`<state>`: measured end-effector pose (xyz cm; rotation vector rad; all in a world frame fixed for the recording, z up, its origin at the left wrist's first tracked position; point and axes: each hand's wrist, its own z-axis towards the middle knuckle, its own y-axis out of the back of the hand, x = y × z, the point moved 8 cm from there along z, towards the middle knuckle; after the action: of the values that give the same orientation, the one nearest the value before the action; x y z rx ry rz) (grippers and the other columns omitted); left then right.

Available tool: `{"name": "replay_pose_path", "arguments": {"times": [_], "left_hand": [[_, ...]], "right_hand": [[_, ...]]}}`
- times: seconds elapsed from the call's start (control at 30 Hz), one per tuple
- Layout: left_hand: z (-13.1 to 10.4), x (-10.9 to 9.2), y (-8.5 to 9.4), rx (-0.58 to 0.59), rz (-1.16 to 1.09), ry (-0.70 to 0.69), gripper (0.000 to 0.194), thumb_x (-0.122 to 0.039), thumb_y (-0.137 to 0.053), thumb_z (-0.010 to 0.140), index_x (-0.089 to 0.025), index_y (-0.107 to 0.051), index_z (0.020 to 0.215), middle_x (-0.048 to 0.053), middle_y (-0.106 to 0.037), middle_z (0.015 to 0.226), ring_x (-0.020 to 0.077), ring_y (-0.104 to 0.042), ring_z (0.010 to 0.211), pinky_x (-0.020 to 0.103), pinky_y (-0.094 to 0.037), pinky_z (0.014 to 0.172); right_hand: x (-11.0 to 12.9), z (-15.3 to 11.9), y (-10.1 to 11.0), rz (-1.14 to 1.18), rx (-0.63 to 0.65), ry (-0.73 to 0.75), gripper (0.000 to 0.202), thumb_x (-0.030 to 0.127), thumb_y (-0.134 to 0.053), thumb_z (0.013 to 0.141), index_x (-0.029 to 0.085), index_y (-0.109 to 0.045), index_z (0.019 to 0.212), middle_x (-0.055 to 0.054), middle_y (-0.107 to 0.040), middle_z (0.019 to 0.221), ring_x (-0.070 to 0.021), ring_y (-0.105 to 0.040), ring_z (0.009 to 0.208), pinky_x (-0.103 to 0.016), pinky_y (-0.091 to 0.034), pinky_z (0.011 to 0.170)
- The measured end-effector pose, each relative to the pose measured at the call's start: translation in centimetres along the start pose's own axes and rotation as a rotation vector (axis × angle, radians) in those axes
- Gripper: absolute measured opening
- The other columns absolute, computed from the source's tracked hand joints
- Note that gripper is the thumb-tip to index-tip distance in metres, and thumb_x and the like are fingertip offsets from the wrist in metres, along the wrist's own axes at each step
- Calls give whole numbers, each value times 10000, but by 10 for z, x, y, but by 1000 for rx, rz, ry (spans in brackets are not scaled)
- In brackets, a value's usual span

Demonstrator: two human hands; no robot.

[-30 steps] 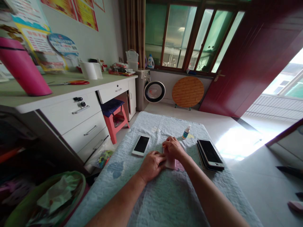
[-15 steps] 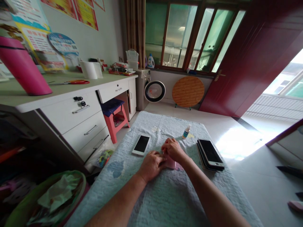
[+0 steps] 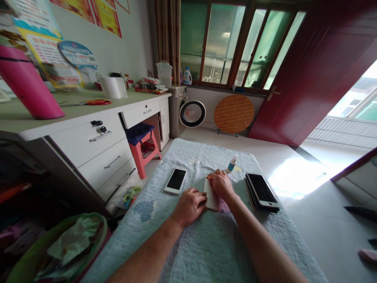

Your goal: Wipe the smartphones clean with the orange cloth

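A pale smartphone [image 3: 211,198] lies on the quilted cover between my hands, its plain face up. My left hand [image 3: 190,206] grips its left edge, fingers bent over the side. At the phone's upper right, my right hand [image 3: 221,184] is closed with its fingers curled. A pink cloth [image 3: 224,206] comes out from under that hand, beside the phone; its part within the fingers is hidden. Left of my hands is a white phone [image 3: 176,181] with a dark screen. A small spray bottle [image 3: 232,164] stands beyond my right hand. Stacked phones [image 3: 262,190] lie at the right edge.
The light blue quilted cover [image 3: 165,232] spreads beneath everything. A white desk [image 3: 97,141] and a red stool [image 3: 144,151] stand at the left. Below them is a bin [image 3: 98,239] with crumpled tissue. A washing machine [image 3: 178,104] has its round door open at the back.
My right hand has shifted slightly right and away from my left hand. More of the phone's pale surface shows now, where a pink tone covered it before. My left hand has stayed put.
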<state>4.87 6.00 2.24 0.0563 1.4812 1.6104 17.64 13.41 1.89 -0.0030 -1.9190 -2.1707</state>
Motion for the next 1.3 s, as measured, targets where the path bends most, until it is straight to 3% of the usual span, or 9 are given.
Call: {"name": "replay_pose_path", "arguments": {"times": [0.27, 0.5, 0.67, 0.93, 1.17, 1.3], "left_hand": [[0, 1, 0, -6, -8, 19, 174, -233, -667, 836, -256, -733, 995, -3, -704, 1147, 227, -580, 999, 369, -455, 932], [0, 1, 1, -12, -8, 13, 181, -220, -664, 832, -263, -733, 993, 0, -704, 1145, 227, -583, 1005, 376, -454, 938], [0, 2, 0, -6, -6, 9, 180, -251, -655, 845, -257, -729, 1008, 9, -700, 1154, 229, -583, 1011, 376, -451, 935], [1, -6, 4, -25, -36, -13, 197, -320, -538, 939, -269, -721, 991, 2, -728, 954, 208, -599, 943, 328, -439, 883], [1, -1, 2, -9, -5, 8, 164, -253, -634, 860, -248, -729, 994, 15, -719, 1061, 222, -588, 976, 351, -443, 916], [1, 0, 1, -13, -6, 5, 185, -208, -653, 834, -257, -728, 997, -6, -710, 1117, 218, -584, 974, 352, -448, 913]], "right_hand": [[-29, -16, 4, -52, -20, -142, 298, 256, -404, 958, 192, -690, 908, -104, -585, 958, -228, -477, 940, -311, -332, 762], [-26, -24, 2, -12, -80, -137, 259, 213, -423, 940, 188, -665, 849, -85, -580, 927, -206, -463, 890, -300, -331, 778], [-10, -28, 2, 1, -64, -26, 260, 226, -419, 950, 185, -653, 846, -75, -561, 932, -195, -453, 883, -290, -333, 795], [45, -62, 15, 106, 82, 306, 231, 274, -427, 956, 192, -630, 884, -58, -558, 934, -186, -458, 905, -290, -339, 846], [26, -41, 3, -7, 59, 124, 165, 252, -455, 938, 209, -615, 934, -66, -555, 1021, -189, -462, 910, -280, -340, 802], [18, -18, 2, -26, 19, 32, 260, 259, -375, 972, 216, -630, 951, -71, -559, 1032, -195, -466, 911, -289, -330, 782]]}}
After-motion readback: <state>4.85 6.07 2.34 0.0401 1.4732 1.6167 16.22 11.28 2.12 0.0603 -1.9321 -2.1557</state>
